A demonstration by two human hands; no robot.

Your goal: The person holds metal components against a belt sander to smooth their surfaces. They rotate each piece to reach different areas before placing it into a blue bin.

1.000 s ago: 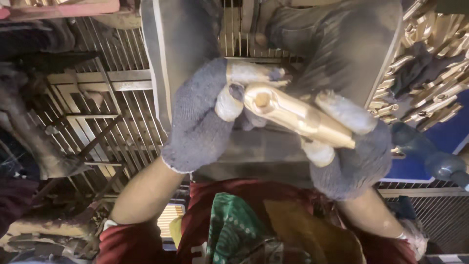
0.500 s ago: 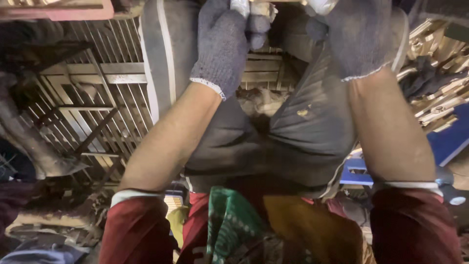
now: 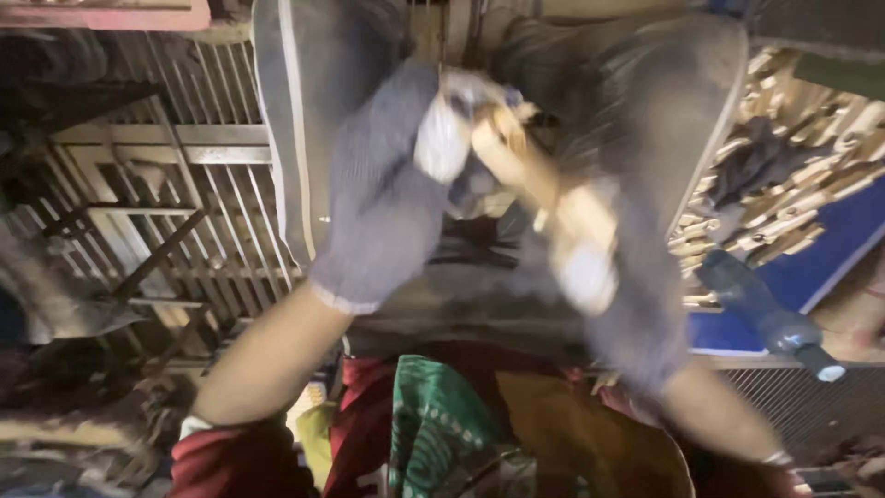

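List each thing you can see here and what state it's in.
Left hand: gloved, gripping the upper end of the brass part.
Right hand: gloved, blurred, holding the part's lower end.
Brass part: held tilted between both hands.
Bottle: lying on its side, capped.

A single head-worn camera looks steeply down from close above the person's lap, filling the middle with the gloved left hand (image 3: 383, 198) and blurred right hand (image 3: 618, 286), a metal grate (image 3: 175, 240) at left, blue bin (image 3: 811, 249) at right.
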